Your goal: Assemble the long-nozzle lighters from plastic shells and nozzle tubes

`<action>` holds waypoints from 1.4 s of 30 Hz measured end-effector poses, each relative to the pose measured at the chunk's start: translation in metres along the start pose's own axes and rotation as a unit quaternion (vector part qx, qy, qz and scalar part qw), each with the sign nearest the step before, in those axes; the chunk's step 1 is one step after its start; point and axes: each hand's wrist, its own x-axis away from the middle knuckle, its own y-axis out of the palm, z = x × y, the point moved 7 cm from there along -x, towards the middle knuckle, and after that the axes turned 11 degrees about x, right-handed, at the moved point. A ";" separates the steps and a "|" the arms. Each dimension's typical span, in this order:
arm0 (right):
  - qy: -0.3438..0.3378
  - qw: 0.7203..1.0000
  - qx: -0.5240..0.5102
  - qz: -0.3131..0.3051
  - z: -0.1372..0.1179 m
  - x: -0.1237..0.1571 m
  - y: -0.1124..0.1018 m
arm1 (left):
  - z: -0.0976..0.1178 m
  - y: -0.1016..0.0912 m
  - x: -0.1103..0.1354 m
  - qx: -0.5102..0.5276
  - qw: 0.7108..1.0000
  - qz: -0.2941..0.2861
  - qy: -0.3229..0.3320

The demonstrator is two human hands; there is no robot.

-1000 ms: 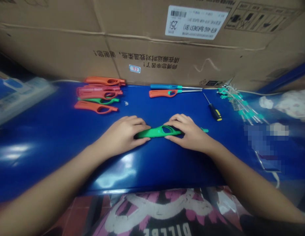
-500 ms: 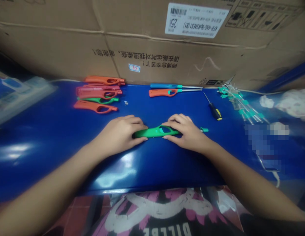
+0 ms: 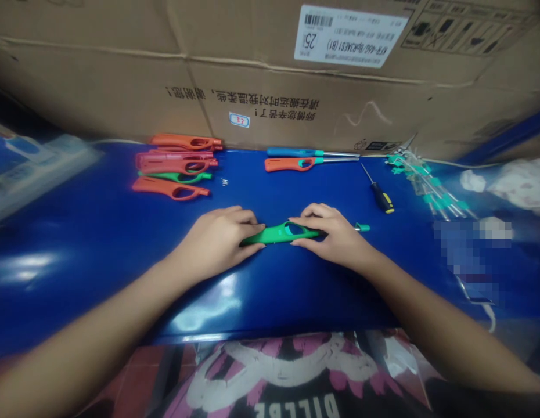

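A green lighter [image 3: 276, 233] is held midway along the bench [image 3: 296, 296], the left hand [image 3: 220, 238] gripping one end and the right hand [image 3: 335, 233] gripping the other (a teal-tipped rod [image 3: 362, 228] shows past it). Farther back lie an orange lighter [image 3: 281, 165] and a screwdriver [image 3: 382, 197], with a cardboard box [image 3: 122, 84] behind.

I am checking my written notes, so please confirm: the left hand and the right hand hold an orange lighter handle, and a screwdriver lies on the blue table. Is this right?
Not quite: the head view shows the left hand and right hand holding a green lighter handle, not orange. The screwdriver does lie on the blue table.
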 end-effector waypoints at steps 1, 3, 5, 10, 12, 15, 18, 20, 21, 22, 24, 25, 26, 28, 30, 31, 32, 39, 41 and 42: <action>0.001 1.000 0.008 0.002 -0.001 0.000 0.000 | 0.002 0.000 0.000 -0.017 1.000 -0.003 0.004; -0.004 1.000 0.027 0.007 -0.003 0.001 0.000 | 0.005 0.002 0.000 -0.049 0.999 -0.008 0.011; -0.013 0.999 0.028 0.020 -0.006 0.002 -0.001 | 0.005 0.002 0.000 -0.060 0.998 -0.006 0.012; -0.028 0.996 -0.050 0.067 -0.007 0.001 -0.011 | -0.011 -0.001 -0.001 0.033 0.999 0.008 -0.018; -0.031 0.996 -0.037 0.078 -0.006 0.001 -0.015 | -0.014 -0.001 -0.001 0.059 0.998 0.001 -0.020; -0.030 0.997 0.014 0.066 -0.005 0.001 -0.015 | -0.014 -0.003 -0.002 0.063 0.998 -0.005 -0.012; -0.032 0.998 0.042 0.037 -0.005 0.001 -0.013 | -0.011 -0.004 -0.003 0.061 0.998 -0.007 -0.004; -0.039 0.998 0.054 0.021 -0.006 0.000 -0.012 | -0.010 -0.004 -0.003 0.060 0.998 -0.008 -0.002; -0.043 0.997 0.061 0.014 -0.007 0.000 -0.012 | -0.010 -0.004 -0.004 0.059 0.998 -0.009 -0.002; -0.046 0.997 0.066 0.008 -0.008 0.000 -0.012 | -0.010 -0.004 -0.004 0.059 0.998 -0.010 -0.002; -0.049 0.996 0.076 0.001 -0.008 0.000 -0.012 | -0.010 -0.004 -0.004 0.057 0.998 -0.013 -0.005; -0.050 0.996 0.078 -0.001 -0.009 0.000 -0.011 | -0.010 -0.004 -0.004 0.058 0.998 -0.015 -0.006; -0.050 0.996 0.080 -0.003 -0.009 0.000 -0.011 | -0.010 -0.004 -0.004 0.059 0.998 -0.017 -0.008; -0.049 0.996 0.080 -0.002 -0.009 0.000 -0.011 | -0.011 -0.004 -0.004 0.063 0.998 -0.021 -0.011; -0.047 0.996 0.080 0.003 -0.008 0.000 -0.012 | -0.011 -0.004 -0.003 0.065 0.998 -0.019 -0.013; -0.048 0.995 0.082 0.008 -0.008 0.000 -0.012 | -0.012 -0.003 -0.003 0.066 0.998 -0.016 -0.013; -0.049 0.995 0.086 0.013 -0.008 0.000 -0.013 | -0.012 -0.003 -0.003 0.067 0.998 -0.013 -0.012; -0.052 0.993 0.100 -0.024 -0.010 -0.001 -0.012 | -0.009 0.008 -0.006 0.118 0.993 -0.017 -0.010; -0.067 0.992 0.100 -0.030 -0.012 -0.001 -0.012 | -0.008 0.010 -0.007 0.134 0.991 -0.014 -0.014; -0.074 0.992 0.100 -0.028 -0.013 0.000 -0.012 | -0.008 0.010 -0.007 0.140 0.990 -0.013 -0.016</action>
